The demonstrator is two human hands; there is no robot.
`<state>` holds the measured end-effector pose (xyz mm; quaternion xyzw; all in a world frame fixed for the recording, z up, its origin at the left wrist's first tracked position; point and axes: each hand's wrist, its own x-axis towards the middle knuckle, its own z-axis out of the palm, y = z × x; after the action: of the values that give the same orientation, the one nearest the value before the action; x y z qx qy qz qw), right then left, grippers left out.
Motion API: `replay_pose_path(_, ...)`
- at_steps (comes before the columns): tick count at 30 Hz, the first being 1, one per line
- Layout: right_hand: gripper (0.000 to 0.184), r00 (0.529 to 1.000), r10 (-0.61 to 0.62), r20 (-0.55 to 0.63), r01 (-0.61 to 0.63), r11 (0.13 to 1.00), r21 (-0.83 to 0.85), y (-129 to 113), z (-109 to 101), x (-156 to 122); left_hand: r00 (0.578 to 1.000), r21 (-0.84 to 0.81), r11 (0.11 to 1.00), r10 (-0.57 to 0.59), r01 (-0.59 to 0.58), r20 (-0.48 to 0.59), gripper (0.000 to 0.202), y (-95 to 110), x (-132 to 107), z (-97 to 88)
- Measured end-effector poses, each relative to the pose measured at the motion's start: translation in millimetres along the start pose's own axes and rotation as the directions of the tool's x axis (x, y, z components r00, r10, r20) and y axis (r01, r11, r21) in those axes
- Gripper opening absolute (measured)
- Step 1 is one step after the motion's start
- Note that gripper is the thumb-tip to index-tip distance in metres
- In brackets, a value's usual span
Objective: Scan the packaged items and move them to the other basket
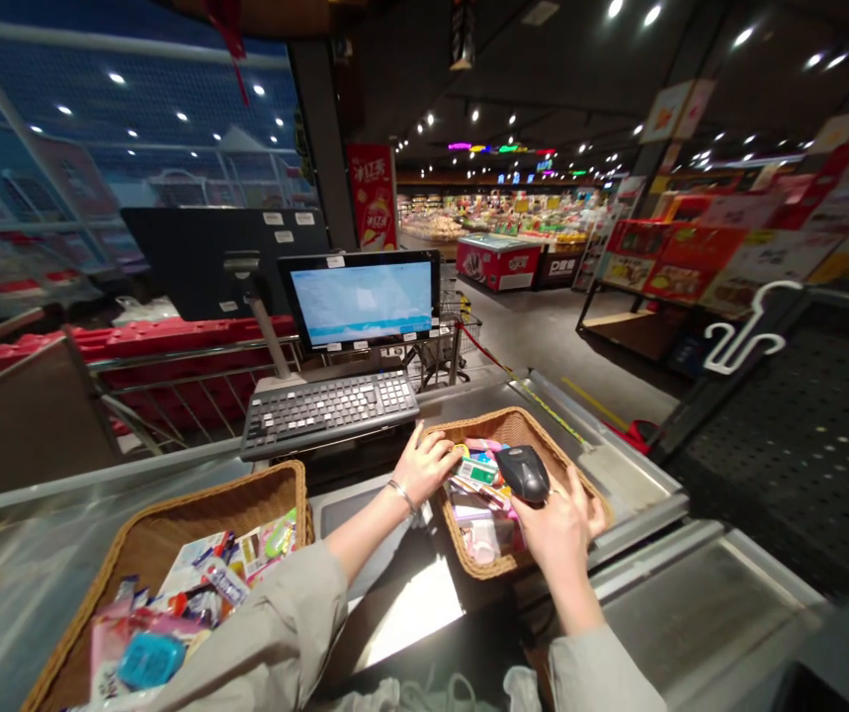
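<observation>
My right hand (558,529) grips a black handheld barcode scanner (523,473) over the right wicker basket (484,571). The scanner's head is tipped down and left toward the basket's contents. At that basket's left rim, my left hand (424,467) has its fingertips closed on a small green-and-white package (477,470) with a barcode label. Under both hands lie several small colourful packaged goods (479,524), partly hidden by the scanner. To my left, a larger wicker basket (134,529) holds mixed packets, among them a blue item (151,660); my left sleeve covers part of it.
Behind the baskets stand a black keyboard (331,405) and a lit monitor (365,300), with a second screen (223,262) turned away. Metal counter surfaces (646,475) run to both sides. A white hanger (746,331) hangs on a dark panel at right. Shopping carts stand beyond.
</observation>
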<state>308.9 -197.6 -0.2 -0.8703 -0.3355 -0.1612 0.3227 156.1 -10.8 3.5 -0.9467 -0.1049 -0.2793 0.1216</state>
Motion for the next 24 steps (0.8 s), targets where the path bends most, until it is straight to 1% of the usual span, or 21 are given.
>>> replay_pose_path(4, 0.054, 1.000, 0.013, -0.013, -0.013, 0.999, 0.044, 9.0, -2.1, 3.0, 0.999, -0.006, 0.999, 0.040, -0.040, 0.019, 0.032, 4.8, 6.0, 8.9)
replay_pose_path(11, 0.050, 0.995, 0.086, -0.052, -0.086, 0.996, 0.009, 27.2, -8.5, 7.1, 0.996, -0.022, 0.998, 0.055, -0.054, 0.067, 0.037, 25.3, 17.7, 23.3)
replay_pose_path(15, 0.053, 0.991, 0.120, -0.061, -0.121, 0.993, -0.013, 39.9, -8.6, 9.3, 0.993, -0.029, 0.998, 0.056, -0.053, 0.102, 0.036, 36.6, 22.3, 32.8)
replay_pose_path(20, 0.056, 0.988, 0.145, -0.061, -0.148, 0.988, -0.045, 52.8, -9.3, 12.3, 0.981, -0.035, 0.999, 0.021, -0.014, 0.195, 0.032, 51.4, 27.2, 39.6)
replay_pose_path(24, 0.053, 0.984, 0.166, -0.063, -0.170, 0.983, -0.064, 58.5, -11.8, 13.2, 0.953, -0.049, 0.998, -0.028, 0.044, 0.302, 0.031, 65.4, 34.1, 41.1)
